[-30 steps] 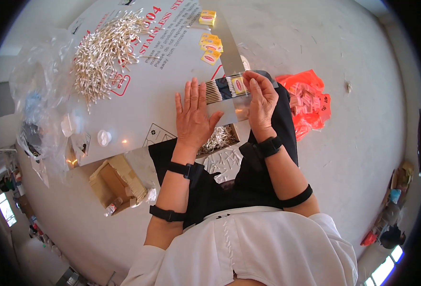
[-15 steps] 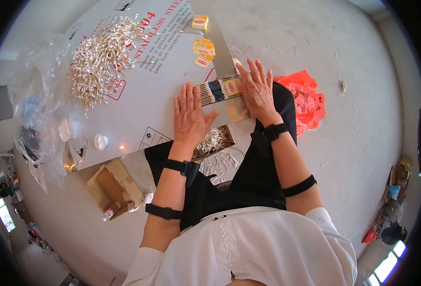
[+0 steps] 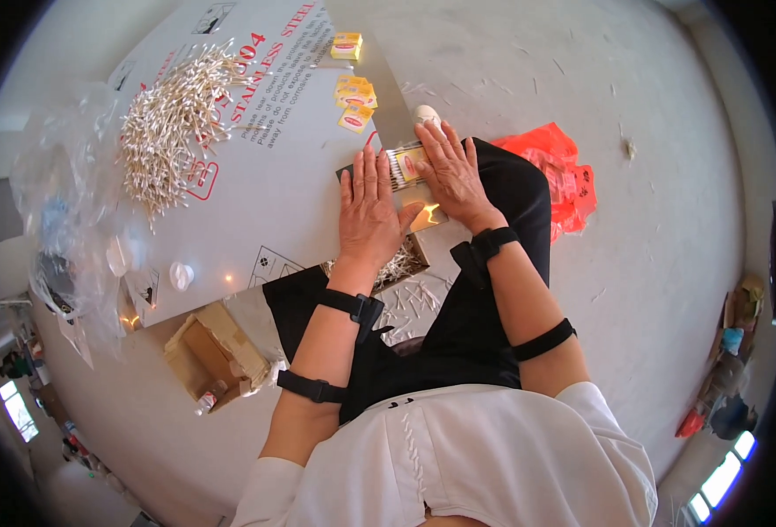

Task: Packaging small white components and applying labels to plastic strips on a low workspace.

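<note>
A row of cotton swabs point(image 3: 395, 172) lies side by side near the right edge of the table, with a yellow label card point(image 3: 411, 163) on it. My left hand point(image 3: 367, 215) rests flat over the left part of this row, fingers stretched out and thumb apart. From the other side my right hand point(image 3: 455, 183) lies over the right end, its fingers also extended. A dark strip shows at the left hand's outer side. The palms and fingers hide much of the row.
A big heap of loose cotton swabs point(image 3: 173, 127) covers the table's left part. Small yellow packs point(image 3: 355, 105) lie toward the far edge, near a yellow box point(image 3: 347, 46). Below the near edge stands a swab-filled box point(image 3: 403, 266). A red plastic bag point(image 3: 572, 189) lies at right.
My left hand has slid right, closer to my right hand, and now covers the dark band and the left swabs. The whole view has shifted slightly.
</note>
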The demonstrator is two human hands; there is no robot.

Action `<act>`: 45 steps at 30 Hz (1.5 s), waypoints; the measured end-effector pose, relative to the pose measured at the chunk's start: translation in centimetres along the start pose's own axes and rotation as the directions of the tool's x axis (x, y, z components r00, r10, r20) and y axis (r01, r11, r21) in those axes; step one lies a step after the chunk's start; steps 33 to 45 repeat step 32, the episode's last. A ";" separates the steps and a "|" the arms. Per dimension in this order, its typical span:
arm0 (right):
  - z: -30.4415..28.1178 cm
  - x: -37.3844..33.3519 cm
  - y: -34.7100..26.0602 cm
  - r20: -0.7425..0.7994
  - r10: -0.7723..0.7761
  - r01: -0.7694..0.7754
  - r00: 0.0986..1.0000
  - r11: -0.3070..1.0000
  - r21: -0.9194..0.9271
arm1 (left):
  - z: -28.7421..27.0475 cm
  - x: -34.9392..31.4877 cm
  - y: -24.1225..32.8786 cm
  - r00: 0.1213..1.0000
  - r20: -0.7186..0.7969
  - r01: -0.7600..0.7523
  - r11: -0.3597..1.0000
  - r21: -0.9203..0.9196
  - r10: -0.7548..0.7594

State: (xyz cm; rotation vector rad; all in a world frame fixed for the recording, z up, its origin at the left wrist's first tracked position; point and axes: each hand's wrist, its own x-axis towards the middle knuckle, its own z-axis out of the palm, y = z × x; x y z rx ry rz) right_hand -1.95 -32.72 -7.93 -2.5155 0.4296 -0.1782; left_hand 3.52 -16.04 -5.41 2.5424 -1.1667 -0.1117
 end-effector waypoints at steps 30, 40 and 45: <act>3.8 1.0 0.2 0.267 0.593 -0.112 0.759 -0.285 0.952 | 1.5 2.5 0.5 0.859 -0.219 -0.169 0.147 -0.975 -0.462; 3.9 1.0 0.3 0.249 0.591 -0.116 0.768 -0.254 0.960 | 1.5 2.6 0.7 0.850 -0.210 -0.162 0.140 -0.977 -0.483; 3.9 1.0 0.3 0.249 0.591 -0.116 0.768 -0.254 0.960 | 1.5 2.6 0.7 0.850 -0.210 -0.162 0.140 -0.977 -0.483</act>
